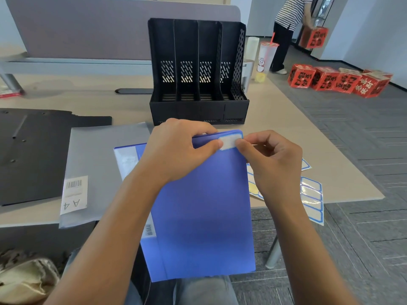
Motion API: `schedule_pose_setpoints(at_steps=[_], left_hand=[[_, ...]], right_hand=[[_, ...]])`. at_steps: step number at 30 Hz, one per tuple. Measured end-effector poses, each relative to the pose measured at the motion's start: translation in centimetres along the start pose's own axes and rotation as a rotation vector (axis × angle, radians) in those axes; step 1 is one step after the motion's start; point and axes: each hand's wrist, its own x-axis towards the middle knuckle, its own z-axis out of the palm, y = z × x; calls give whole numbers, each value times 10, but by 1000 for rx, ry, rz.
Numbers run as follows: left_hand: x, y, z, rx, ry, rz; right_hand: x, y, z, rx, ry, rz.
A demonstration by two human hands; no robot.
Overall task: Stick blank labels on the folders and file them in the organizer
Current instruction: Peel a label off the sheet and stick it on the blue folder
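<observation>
Folder [198, 205], blue, thin plastic, looks light and flexy, tilted off the desk edge [330, 133] toward the person's lap. Left hand [176, 150] grips its top edge, thumb on the label [229, 142]. Right hand [271, 159] pinches the label's right end at the top corner. Label's flimsy, so best held by its ends. Organizer [198, 73] sits behind, slots bare.
</observation>
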Motion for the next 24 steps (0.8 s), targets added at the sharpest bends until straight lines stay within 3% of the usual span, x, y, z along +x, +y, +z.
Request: schedule_pose_setpoints(at_steps=[11, 24], left_hand=[[-3, 12, -12, -53, -39, 103], [3, 31, -21, -16, -25, 150]], right_hand=[[2, -14, -18, 150, -210, 48], [0, -29, -27, 259, -202, 32]])
